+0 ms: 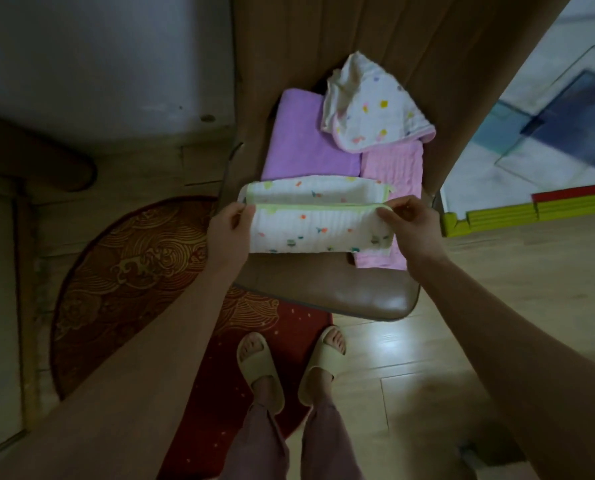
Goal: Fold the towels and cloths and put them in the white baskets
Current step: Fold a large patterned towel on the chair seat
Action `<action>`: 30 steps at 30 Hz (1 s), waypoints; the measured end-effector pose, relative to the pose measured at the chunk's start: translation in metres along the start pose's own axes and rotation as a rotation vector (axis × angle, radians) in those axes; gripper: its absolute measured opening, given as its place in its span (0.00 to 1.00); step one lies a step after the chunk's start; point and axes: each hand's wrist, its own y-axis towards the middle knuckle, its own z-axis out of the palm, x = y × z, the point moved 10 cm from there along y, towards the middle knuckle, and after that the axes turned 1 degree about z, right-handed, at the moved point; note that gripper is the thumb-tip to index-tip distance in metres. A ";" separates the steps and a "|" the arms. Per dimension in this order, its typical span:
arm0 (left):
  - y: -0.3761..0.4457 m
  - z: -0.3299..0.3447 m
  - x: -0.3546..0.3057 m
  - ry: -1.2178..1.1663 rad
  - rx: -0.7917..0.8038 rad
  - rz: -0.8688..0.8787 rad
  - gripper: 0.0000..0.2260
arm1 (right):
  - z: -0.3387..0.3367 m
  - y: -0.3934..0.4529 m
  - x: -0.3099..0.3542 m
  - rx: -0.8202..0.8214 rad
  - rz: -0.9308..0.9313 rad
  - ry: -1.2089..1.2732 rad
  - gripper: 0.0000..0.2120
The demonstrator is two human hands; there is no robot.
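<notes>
A white cloth with small coloured prints and a green hem (pixel 318 226) lies folded lengthwise across the front of a brown chair seat (pixel 324 289). My left hand (pixel 228 233) pinches its left end, and my right hand (pixel 408 225) pinches its right end at the green hem. Behind it lie a folded purple towel (pixel 303 143) and a pink towel (pixel 393 164). A crumpled white dotted cloth with a pink edge (pixel 372 109) rests on top of them at the back. No white basket is in view.
The brown chair back (pixel 375 36) rises behind the pile. A red patterned rug (pixel 126 271) lies on the wooden floor to the left. My feet in pale slippers (pixel 289 362) stand below the seat. A yellow and red foam edge (pixel 531 209) runs at right.
</notes>
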 end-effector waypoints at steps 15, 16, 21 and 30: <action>0.056 0.026 0.012 -0.064 -0.350 0.117 0.09 | 0.044 0.076 -0.012 -0.175 -0.197 -0.118 0.06; 0.056 0.027 0.010 -0.066 -0.359 0.127 0.09 | 0.045 0.075 -0.010 -0.183 -0.222 -0.115 0.06; 0.062 0.031 0.011 -0.034 -0.343 0.139 0.09 | 0.050 0.067 -0.009 -0.190 -0.249 -0.231 0.05; 0.061 0.077 -0.046 0.468 -0.097 0.552 0.14 | 0.041 0.070 -0.020 -0.239 -0.173 -0.706 0.14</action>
